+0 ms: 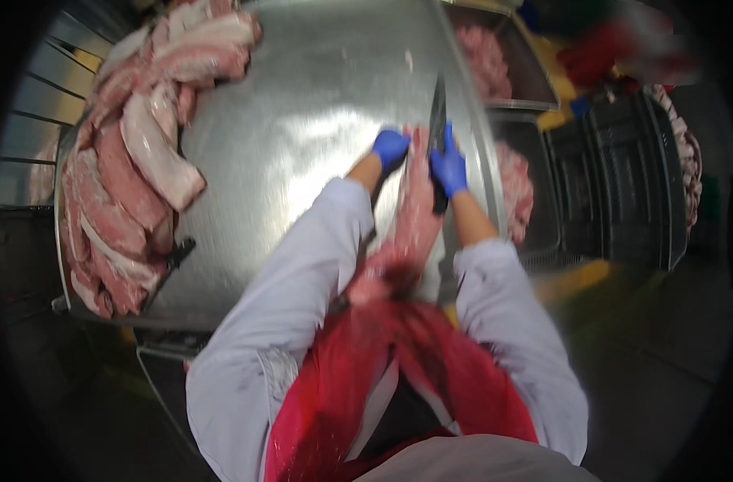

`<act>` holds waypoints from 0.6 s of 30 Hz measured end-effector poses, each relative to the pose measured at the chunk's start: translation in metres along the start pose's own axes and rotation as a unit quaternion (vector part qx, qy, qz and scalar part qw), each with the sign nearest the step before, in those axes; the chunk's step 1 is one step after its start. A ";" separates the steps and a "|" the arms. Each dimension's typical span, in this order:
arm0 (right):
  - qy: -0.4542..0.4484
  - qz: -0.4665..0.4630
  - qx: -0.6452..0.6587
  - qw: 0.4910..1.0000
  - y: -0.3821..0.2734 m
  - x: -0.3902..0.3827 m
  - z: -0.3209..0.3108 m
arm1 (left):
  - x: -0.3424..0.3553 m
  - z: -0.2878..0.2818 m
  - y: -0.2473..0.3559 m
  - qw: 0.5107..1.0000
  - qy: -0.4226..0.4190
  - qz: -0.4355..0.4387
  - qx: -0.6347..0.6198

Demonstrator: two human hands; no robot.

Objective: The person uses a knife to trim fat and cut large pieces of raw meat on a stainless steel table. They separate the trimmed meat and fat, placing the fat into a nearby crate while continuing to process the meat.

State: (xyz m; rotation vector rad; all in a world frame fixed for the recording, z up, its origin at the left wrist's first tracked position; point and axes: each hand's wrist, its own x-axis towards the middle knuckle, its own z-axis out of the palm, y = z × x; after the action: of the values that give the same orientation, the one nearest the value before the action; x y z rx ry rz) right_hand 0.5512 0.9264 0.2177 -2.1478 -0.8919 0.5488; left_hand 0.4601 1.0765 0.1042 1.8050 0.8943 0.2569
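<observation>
A long strip of raw pink meat (pixel 412 217) lies on the steel table in front of me, its near end close to my red apron. My left hand (pixel 391 146), in a blue glove, is closed at the left edge of the strip's far end; its fingertips are partly hidden. My right hand (pixel 449 167), also blue-gloved, grips a knife by its dark handle, along the strip's right side. The knife's blade (pixel 439 104) points away from me, beside the far end of the meat.
Large meat pieces (pixel 129 173) are heaped along the left side of the steel table (pixel 254 153). A dark-handled tool (pixel 180 254) lies against that heap. To the right stand bins of meat (pixel 535 193) and dark crates (pixel 612 181). Blurred red clothing (pixel 616 48) shows at the far right.
</observation>
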 end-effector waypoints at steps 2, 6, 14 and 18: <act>0.062 -0.057 -0.103 0.991 0.038 -0.004 -0.004 | -0.019 0.006 0.039 0.990 -0.054 -0.034 -0.127; 0.007 -0.077 -0.140 0.987 -0.002 0.002 -0.003 | -0.025 0.002 0.035 0.969 -0.049 -0.041 -0.237; -0.206 0.016 -0.194 0.959 -0.004 -0.063 -0.033 | -0.022 -0.003 0.031 0.997 0.032 0.010 -0.075; -0.157 -0.077 -0.182 0.968 0.015 -0.026 -0.028 | -0.039 -0.004 0.070 0.994 0.034 0.089 -0.061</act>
State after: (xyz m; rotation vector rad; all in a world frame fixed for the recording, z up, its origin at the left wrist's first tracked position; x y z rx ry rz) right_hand 0.5573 0.8872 0.2269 -2.3229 -1.4149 0.7025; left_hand 0.4625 1.0414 0.1762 1.7722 0.7491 0.4792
